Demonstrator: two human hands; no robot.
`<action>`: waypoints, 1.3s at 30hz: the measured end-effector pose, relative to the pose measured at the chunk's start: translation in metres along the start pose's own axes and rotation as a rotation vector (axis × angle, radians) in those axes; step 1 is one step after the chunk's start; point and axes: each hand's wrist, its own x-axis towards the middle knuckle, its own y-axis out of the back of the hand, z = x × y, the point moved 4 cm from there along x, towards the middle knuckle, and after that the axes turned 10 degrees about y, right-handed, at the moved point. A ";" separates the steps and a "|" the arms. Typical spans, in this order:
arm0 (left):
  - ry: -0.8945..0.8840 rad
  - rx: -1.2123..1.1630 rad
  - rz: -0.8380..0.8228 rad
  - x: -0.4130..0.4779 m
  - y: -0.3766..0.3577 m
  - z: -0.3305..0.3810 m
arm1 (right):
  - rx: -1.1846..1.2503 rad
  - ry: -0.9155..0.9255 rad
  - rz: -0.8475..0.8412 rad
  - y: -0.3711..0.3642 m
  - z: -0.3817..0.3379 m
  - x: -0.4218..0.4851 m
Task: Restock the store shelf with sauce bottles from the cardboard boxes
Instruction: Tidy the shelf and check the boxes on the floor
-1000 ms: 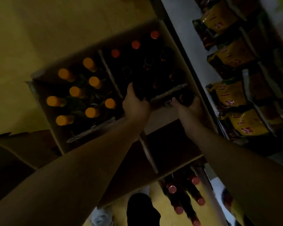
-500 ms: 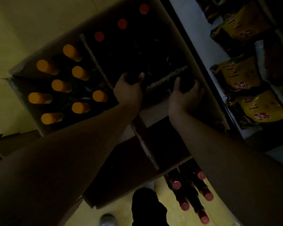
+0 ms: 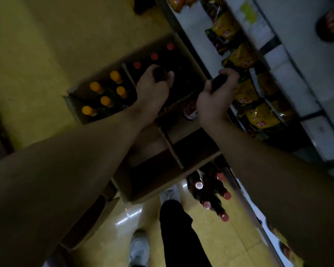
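Cardboard box (image 3: pixel 181 135) with internal dividers sits on the yellow floor (image 3: pixel 37 64), close against the front of the store shelf (image 3: pixel 193 22). Its left compartment holds orange-capped bottles (image 3: pixel 106 101); the adjoining compartment holds red-capped bottles (image 3: pixel 154 56) along its far wall. The left hand (image 3: pixel 152 89) is over that compartment, fingers and thumb curled round the top of a dark bottle (image 3: pixel 160 74); whether its base is clear of the box cannot be determined. The right hand (image 3: pixel 214 99) is at the box's right edge, beside the shelf front, fingers wrapped round the neck of a second dark bottle (image 3: pixel 218 81). Yellow packets (image 3: pixel 245 58) line the shelf. A further group of red-capped bottles, the near group (image 3: pixel 206 204), stands beyond the box's near end. Lighting is dim; labels are illegible.
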 end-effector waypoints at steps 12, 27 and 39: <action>-0.276 -0.038 -0.044 -0.265 0.136 0.188 | 0.117 0.336 0.172 0.145 -0.319 -0.063; -0.794 -0.018 -0.423 -0.752 0.145 0.447 | 0.190 0.505 0.376 0.551 -0.659 -0.205; -1.054 -0.059 -0.840 -1.133 -0.008 0.383 | 0.074 0.590 0.668 0.939 -0.656 -0.443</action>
